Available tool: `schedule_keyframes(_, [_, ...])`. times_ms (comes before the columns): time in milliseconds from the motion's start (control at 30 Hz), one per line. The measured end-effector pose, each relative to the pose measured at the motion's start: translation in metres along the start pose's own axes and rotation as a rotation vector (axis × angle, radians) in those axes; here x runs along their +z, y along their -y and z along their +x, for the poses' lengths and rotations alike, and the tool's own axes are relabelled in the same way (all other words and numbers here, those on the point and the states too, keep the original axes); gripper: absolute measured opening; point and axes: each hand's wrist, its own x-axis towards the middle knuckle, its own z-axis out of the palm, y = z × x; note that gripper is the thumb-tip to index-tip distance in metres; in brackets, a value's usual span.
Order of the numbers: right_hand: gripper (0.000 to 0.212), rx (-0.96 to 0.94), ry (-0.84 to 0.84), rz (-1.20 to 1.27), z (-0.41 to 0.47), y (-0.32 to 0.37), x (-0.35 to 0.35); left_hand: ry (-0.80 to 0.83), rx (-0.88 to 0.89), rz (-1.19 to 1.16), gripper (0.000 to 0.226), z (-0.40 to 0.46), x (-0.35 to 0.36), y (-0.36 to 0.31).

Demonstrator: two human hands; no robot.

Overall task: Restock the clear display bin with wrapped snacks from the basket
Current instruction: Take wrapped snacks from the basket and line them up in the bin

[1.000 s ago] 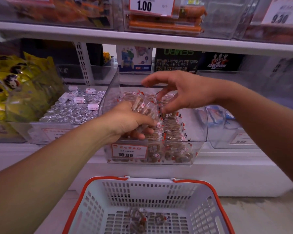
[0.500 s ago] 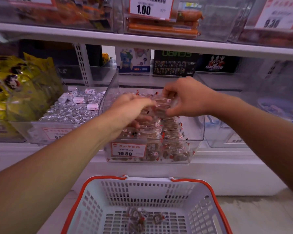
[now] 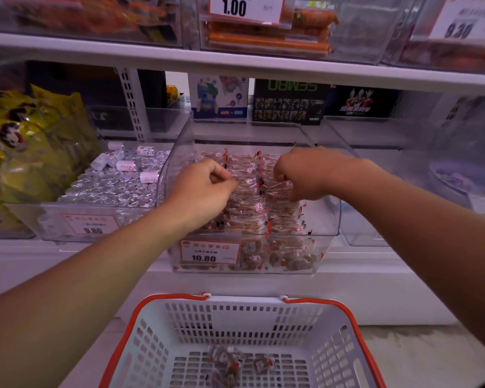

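The clear display bin [image 3: 328,219] stands mid-shelf with a 10.80 price tag on its front. Rows of wrapped snacks [image 3: 252,200] lie inside it. Both my hands are down inside the bin on top of the pile. My left hand [image 3: 205,189] has its fingers curled and pinches snack wrappers on the left side. My right hand [image 3: 300,175] has its fingers bent downward, gripping wrappers on the right side. Below, on the floor, sits the white basket with an orange rim [image 3: 136,315], and a few wrapped snacks [image 3: 233,365] lie on its bottom.
A bin of silver-wrapped pieces [image 3: 109,189] adjoins on the left, with yellow bags [image 3: 25,147] beyond it. Another clear bin [image 3: 445,177] sits to the right. The upper shelf edge [image 3: 235,65] hangs above my hands. Toy boxes [image 3: 286,102] stand behind.
Both hands have dropped from above the bin into it. The left hand carried its bunch of snacks down onto the pile, and the right hand came down beside it.
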Motion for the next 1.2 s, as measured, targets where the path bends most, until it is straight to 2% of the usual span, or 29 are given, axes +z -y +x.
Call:
schedule_keyframes(100, [0.026, 0.009, -0.028, -0.06, -0.001, 0.004, 0.002, -0.014, 0.018, 0.041, 0.004, 0.0, 0.001, 0.002])
schedule_keyframes(167, [0.011, 0.034, -0.07, -0.079, -0.001, 0.006, 0.003, -0.008, 0.02, 0.089, 0.006, 0.0, 0.001, 0.003])
schedule_keyframes(233, [0.034, 0.063, -0.077, -0.031, 0.001, 0.008, 0.002, 0.012, 0.01, 0.116, 0.008, 0.0, 0.002, 0.004])
schedule_keyframes(333, [0.048, 0.073, -0.077, 0.057, 0.0, 0.01, -0.001, 0.027, 0.017, 0.128, 0.01, 0.0, 0.002, 0.004])
schedule_keyframes(400, [0.043, 0.101, -0.101, 0.107, -0.001, 0.01, -0.002, 0.037, 0.021, 0.145, 0.01, 0.0, 0.002, 0.004])
schedule_keyframes(467, [0.024, 0.128, -0.129, 0.134, -0.003, 0.01, -0.004, 0.058, 0.013, 0.152, 0.01, 0.0, 0.0, 0.005])
schedule_keyframes(500, [0.022, 0.134, -0.156, 0.145, -0.003, 0.009, -0.005, 0.071, 0.015, 0.165, 0.012, 0.0, -0.001, 0.006])
schedule_keyframes(633, [0.027, 0.127, -0.187, 0.09, -0.005, 0.011, -0.004, 0.129, 0.128, 0.378, 0.037, -0.002, -0.001, 0.008])
schedule_keyframes(733, [0.033, 0.13, -0.153, 0.015, -0.004, 0.016, 0.003, 0.138, 0.166, 0.437, 0.044, -0.003, 0.001, 0.008])
schedule_keyframes(900, [0.046, 0.042, 0.001, 0.087, 0.002, 0.017, 0.006, 0.134, 0.182, 0.451, 0.042, -0.001, 0.003, 0.009])
schedule_keyframes(1033, [0.039, 0.044, -0.042, 0.096, 0.003, 0.014, 0.01, 0.131, 0.228, 0.476, 0.035, -0.002, 0.0, 0.008])
schedule_keyframes(1200, [0.032, -0.019, 0.033, 0.049, -0.006, 0.015, -0.002, 0.142, 0.289, 0.544, 0.019, -0.011, -0.015, 0.001])
